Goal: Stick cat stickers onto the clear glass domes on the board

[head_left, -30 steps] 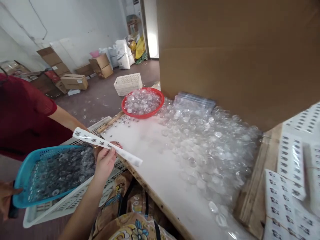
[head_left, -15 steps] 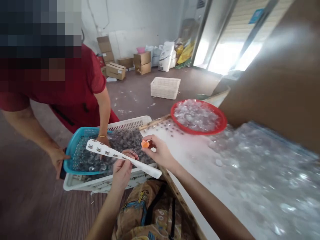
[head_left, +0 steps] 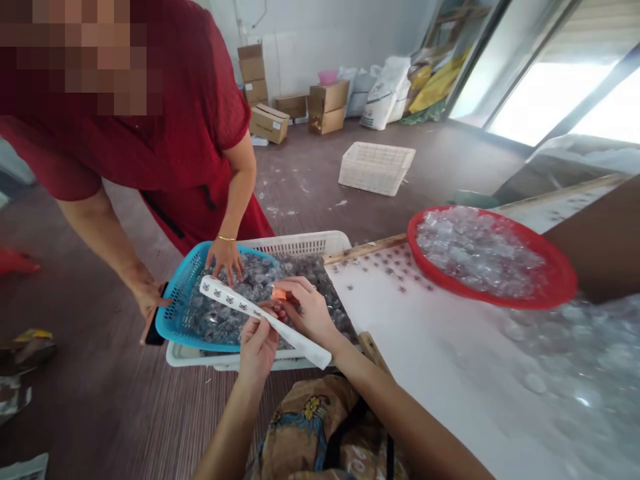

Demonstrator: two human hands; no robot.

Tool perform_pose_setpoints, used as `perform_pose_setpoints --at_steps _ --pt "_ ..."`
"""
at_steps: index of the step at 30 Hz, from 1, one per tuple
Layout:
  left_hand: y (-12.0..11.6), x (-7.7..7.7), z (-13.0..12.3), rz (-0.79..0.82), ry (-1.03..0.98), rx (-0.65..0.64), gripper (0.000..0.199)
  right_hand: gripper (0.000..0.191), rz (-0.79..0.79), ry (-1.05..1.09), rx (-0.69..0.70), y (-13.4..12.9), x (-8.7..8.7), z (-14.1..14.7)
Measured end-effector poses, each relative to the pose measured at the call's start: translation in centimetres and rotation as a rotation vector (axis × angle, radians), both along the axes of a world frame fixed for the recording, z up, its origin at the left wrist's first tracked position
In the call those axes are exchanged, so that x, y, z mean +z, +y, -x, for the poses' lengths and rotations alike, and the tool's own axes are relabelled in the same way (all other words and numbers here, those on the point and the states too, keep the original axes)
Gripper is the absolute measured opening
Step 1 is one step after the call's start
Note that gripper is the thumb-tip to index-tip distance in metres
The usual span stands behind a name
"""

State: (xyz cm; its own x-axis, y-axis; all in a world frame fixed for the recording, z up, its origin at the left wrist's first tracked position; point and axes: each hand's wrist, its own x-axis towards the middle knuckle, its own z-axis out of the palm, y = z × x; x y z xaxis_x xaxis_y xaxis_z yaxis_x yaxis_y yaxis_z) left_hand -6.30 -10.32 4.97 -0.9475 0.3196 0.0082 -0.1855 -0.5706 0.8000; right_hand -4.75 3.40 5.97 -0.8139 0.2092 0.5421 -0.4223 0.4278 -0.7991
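Note:
My left hand [head_left: 257, 343] is closed on a curled white strip of stickers [head_left: 213, 288] printed with small animal faces. Between the fingertips of my right hand [head_left: 313, 313] is a small orange piece [head_left: 279, 293], partly hidden; its kind is unclear. The two hands nearly meet at the strip's middle. Below them, a blue plastic basket [head_left: 167, 319] of small clear-wrapped items [head_left: 215, 323] rests on a white crate [head_left: 320, 241] holding more dark little pieces. A co-worker's hand [head_left: 226, 260] reaches into the basket with spread fingers.
The co-worker's other hand [head_left: 147, 297] is at the basket's left edge, beside a dark flat object [head_left: 155, 330]. At right, a red basin [head_left: 560, 290] of clear packets stands on the white tabletop [head_left: 390, 327]. A white basket [head_left: 375, 170] and cardboard boxes [head_left: 327, 100] are on the floor behind.
My right hand has brought the orange piece in toward the strip and my left fingers. The co-worker's hand has lifted and opened over the basket. The view has shifted.

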Motion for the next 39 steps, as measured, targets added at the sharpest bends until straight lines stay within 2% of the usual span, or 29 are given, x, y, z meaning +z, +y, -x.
perform_pose_setpoints --at_steps 8,20,26,34,39 --pt "-0.2 -0.7 0.7 -0.075 -0.044 0.073 0.025 0.048 -0.097 0.071 0.044 -0.1 -0.3 1.1" --pt "-0.8 0.3 1.6 -0.165 -0.068 0.092 0.025 0.052 -0.234 0.188 0.149 -0.3 0.8 1.7" --pt "-0.8 0.5 1.7 -0.214 -0.109 0.037 0.017 0.057 -0.258 0.201 0.087 -0.4 0.9 1.5" --pt "-0.4 1.9 1.5 -0.282 -0.189 0.027 0.011 0.056 -0.249 0.178 0.039 -0.4 1.5 1.1" --pt "-0.2 2.6 1.3 -0.282 -0.247 0.026 0.015 0.051 -0.257 0.139 0.044 -0.3 1.9 0.9"
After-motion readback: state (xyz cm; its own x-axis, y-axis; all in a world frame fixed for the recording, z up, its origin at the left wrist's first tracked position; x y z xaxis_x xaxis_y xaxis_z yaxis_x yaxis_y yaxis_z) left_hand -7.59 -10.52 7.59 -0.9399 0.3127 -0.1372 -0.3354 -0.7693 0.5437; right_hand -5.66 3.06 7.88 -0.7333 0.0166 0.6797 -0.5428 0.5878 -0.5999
